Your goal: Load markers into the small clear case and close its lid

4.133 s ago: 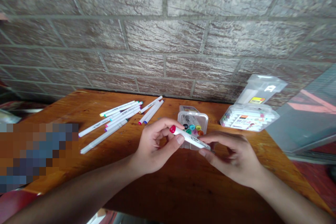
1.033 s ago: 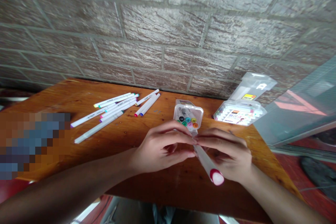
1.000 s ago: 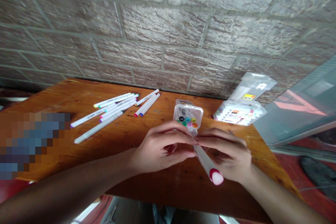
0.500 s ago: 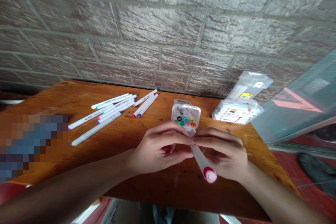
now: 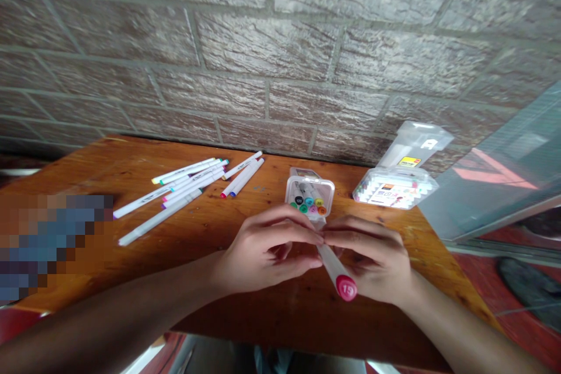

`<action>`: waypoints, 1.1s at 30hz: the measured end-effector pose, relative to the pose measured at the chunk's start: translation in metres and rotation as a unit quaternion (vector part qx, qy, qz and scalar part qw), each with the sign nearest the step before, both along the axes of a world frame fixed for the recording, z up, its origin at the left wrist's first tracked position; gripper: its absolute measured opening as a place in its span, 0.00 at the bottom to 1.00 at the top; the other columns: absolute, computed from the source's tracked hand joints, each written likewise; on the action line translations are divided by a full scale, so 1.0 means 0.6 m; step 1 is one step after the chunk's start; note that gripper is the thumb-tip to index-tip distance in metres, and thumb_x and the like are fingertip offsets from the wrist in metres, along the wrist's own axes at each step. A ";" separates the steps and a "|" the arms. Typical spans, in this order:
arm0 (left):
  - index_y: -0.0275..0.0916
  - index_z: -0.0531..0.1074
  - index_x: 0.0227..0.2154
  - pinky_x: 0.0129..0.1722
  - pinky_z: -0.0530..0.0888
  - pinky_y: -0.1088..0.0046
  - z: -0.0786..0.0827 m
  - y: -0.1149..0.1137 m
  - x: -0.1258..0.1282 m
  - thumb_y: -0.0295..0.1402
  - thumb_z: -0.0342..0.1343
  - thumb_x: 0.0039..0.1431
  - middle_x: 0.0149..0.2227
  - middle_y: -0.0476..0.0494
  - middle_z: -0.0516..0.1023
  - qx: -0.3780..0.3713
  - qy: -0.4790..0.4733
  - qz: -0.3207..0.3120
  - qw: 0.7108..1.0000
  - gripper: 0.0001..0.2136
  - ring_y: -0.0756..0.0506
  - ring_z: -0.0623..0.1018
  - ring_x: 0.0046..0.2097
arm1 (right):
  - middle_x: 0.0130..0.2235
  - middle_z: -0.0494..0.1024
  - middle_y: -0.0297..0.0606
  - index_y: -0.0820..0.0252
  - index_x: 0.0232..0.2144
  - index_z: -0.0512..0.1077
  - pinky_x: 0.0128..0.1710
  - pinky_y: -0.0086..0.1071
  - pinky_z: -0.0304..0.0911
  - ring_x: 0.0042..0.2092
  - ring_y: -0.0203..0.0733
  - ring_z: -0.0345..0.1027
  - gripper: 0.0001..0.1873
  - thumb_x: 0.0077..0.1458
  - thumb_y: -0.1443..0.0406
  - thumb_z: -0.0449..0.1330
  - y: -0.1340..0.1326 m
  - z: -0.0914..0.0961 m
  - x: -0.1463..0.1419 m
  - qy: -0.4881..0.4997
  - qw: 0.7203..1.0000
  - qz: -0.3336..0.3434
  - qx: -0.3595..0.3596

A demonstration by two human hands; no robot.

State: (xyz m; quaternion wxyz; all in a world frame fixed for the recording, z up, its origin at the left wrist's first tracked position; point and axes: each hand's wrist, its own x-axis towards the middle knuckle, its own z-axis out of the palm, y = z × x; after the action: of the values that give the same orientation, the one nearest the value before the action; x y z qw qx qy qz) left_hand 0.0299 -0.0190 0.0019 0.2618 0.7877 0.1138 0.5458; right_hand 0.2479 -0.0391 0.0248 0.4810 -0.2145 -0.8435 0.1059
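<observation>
A white marker (image 5: 333, 269) with a red end numbered 19 points toward me, held between both hands. My left hand (image 5: 274, 245) is closed, its fingertips pinching the marker's far part. My right hand (image 5: 372, 251) is closed on the same marker from the other side, its thumb mostly hidden. Just beyond my fingers lies a clear plastic case (image 5: 332, 190) holding several markers, their coloured ends facing me. My hands cover its lower edge.
Several loose white markers (image 5: 193, 178) lie on the wooden table (image 5: 245, 219) at the left. At the right back stands a filled clear marker box (image 5: 394, 187) with its lid raised. A brick wall (image 5: 298, 99) rises behind. A pixelated patch (image 5: 52, 245) covers the left edge.
The marker's red end has tilted slightly up and left, and its number now reads clearly. Both hands keep nearly the same place and grip.
</observation>
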 end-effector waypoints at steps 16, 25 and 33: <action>0.37 0.81 0.44 0.35 0.82 0.76 -0.002 0.000 -0.001 0.26 0.71 0.58 0.43 0.38 0.83 -0.006 0.004 -0.003 1.000 0.11 0.49 0.83 0.34 | 0.34 0.85 0.44 0.60 0.42 0.82 0.27 0.29 0.76 0.29 0.41 0.80 0.12 0.54 0.74 0.69 0.000 0.000 0.001 -0.008 1.000 -0.001 0.002; 0.36 0.81 0.45 0.32 0.79 0.78 -0.005 0.000 -0.001 0.25 0.71 0.57 0.44 0.38 0.83 -0.008 0.003 -0.008 1.000 0.13 0.50 0.82 0.33 | 0.34 0.85 0.47 0.63 0.40 0.82 0.27 0.28 0.76 0.29 0.41 0.79 0.11 0.53 0.75 0.69 0.000 0.000 0.002 -0.005 1.000 0.000 0.001; 0.34 0.81 0.45 0.21 0.71 0.82 -0.010 0.002 -0.001 0.25 0.71 0.57 0.44 0.38 0.82 -0.014 0.003 -0.018 1.000 0.12 0.57 0.71 0.23 | 0.35 0.85 0.46 0.63 0.41 0.81 0.28 0.28 0.76 0.30 0.40 0.79 0.12 0.53 0.75 0.69 0.000 0.000 0.001 -0.005 1.000 0.001 0.002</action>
State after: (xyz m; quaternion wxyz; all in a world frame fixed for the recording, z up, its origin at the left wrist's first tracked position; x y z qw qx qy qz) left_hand 0.0293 -0.0179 -0.0042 0.2823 0.7874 0.1085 0.5371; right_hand 0.2486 -0.0390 0.0249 0.4769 -0.2130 -0.8465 0.1031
